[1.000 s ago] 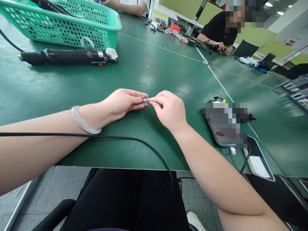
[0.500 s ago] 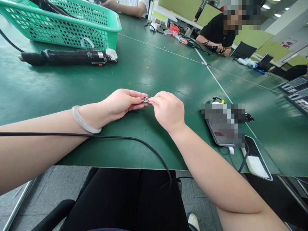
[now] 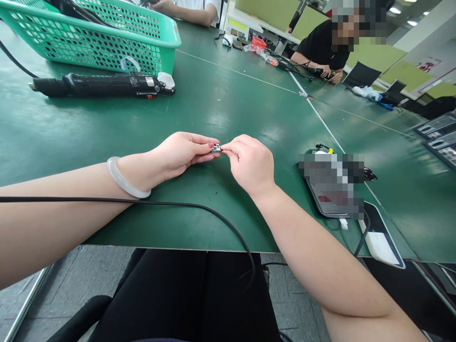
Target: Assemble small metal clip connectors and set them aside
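Observation:
A small dark part with silvery metal pieces (image 3: 216,148) is pinched between the thumb and fingers of my left hand (image 3: 181,153), just above the green table. It is too small for me to tell its kind. My right hand (image 3: 252,164) is closed, with thumb and forefinger pressed together at the part's right end. Whether those fingertips grip the part itself or something tiny beside it is hidden. A pale bangle (image 3: 124,178) circles my left wrist.
A black electric screwdriver (image 3: 103,85) lies before a green perforated basket (image 3: 107,45). A black cable (image 3: 171,204) runs across the front. At right are a phone-like device (image 3: 326,194) and a white-and-black object (image 3: 383,247). Two people sit across the green table (image 3: 221,107).
Almost nothing differs. Both hands hold the same pose around the small part, and the whole view has shifted very slightly.

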Demonstrator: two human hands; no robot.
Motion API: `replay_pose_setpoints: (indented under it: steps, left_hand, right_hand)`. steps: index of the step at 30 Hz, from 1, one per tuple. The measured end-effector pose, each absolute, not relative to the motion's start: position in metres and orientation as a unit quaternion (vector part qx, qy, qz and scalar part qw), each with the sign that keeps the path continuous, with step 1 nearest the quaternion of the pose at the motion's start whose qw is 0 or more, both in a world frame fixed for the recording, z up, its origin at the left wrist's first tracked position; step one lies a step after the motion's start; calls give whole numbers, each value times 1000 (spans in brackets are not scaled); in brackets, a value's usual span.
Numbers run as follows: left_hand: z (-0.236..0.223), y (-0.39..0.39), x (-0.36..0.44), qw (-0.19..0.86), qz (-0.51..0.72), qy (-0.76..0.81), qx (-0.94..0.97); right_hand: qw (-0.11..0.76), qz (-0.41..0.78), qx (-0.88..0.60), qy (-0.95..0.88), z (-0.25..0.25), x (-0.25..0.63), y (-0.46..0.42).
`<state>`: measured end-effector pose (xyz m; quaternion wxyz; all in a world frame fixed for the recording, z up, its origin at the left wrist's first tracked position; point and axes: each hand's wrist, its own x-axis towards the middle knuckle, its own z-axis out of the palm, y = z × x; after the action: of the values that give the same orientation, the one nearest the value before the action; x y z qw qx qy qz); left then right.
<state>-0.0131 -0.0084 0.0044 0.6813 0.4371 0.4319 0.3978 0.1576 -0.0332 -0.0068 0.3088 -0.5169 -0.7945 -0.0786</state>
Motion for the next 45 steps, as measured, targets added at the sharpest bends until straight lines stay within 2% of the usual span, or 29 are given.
replay_pose_setpoints:
  steps: [22,32,45]
  left_hand:
    - [1,-6,-14,682,393,425,447]
    - [0,-6,-15,669,377,428,477]
    - [-1,-5,-15,663,375,428,487]
  right_hand:
    - [280,-120,-513,-802,-7,157,-34]
    - [313,-7,-555,-770,-3,158,-33]
    - [309,27,-547,-777,-4,160,-32]
